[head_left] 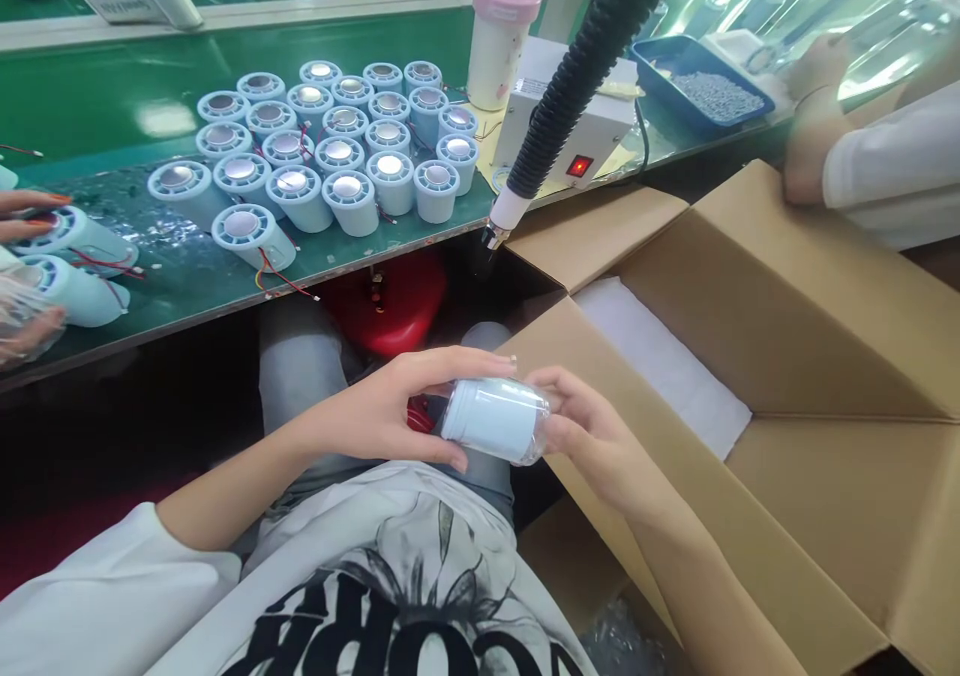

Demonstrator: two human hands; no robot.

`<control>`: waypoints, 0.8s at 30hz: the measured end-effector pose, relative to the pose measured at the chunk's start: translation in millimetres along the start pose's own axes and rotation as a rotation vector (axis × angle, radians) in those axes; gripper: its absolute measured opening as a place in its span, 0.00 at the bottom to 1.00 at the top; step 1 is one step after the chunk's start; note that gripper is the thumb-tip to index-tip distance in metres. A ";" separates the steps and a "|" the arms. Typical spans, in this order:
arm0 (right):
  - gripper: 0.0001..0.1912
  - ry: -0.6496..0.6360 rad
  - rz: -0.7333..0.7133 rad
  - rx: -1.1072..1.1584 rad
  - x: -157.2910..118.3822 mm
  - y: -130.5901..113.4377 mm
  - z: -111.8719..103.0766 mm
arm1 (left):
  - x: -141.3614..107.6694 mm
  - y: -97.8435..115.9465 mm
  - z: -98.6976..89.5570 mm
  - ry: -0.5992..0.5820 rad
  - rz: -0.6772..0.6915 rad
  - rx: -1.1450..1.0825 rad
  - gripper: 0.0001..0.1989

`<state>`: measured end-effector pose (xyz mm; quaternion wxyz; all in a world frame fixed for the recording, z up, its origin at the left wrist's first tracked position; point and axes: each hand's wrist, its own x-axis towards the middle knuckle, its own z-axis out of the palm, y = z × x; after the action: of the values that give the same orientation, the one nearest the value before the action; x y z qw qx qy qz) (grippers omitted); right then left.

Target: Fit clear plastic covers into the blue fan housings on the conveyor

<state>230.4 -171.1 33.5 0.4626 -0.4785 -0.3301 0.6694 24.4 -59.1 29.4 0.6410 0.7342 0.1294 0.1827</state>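
Between my two hands, above my lap, a light blue cylindrical housing (491, 421) lies on its side, with shiny clear plastic around it that shows most at its right end. My left hand (397, 401) grips the left end, thumb below and fingers above. Red wires show beside that palm. My right hand (589, 431) pinches the right end by the clear plastic; part of its grip is hidden behind it. On the green bench (90, 191) stand several similar light blue housings (349, 201) with round silver centres, some trailing thin coloured wires.
An open cardboard box (817, 356) with a white sheet (667, 366) inside stands at my right. A black corrugated hose (570, 76) hangs before a white device (562, 121). A pink-lidded cup (502, 41) and blue tray (701, 86) stand behind. Other people's hands show at both sides.
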 end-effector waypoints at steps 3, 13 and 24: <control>0.20 -0.005 0.085 0.032 1.6 1.8 0.9 | -1.0 -0.7 -0.6 -0.012 -0.005 0.004 0.38; 0.25 -0.068 0.250 0.153 8.1 5.1 8.0 | -3.4 -1.5 -1.3 0.002 -0.030 -0.026 0.37; 0.37 -0.203 0.496 0.304 12.9 5.7 9.4 | -3.5 -3.3 -0.8 0.014 0.010 -0.001 0.34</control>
<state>218.3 -161.0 27.2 0.3161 -0.4005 -0.1437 0.8479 21.1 -59.4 25.9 0.6394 0.7333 0.1302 0.1912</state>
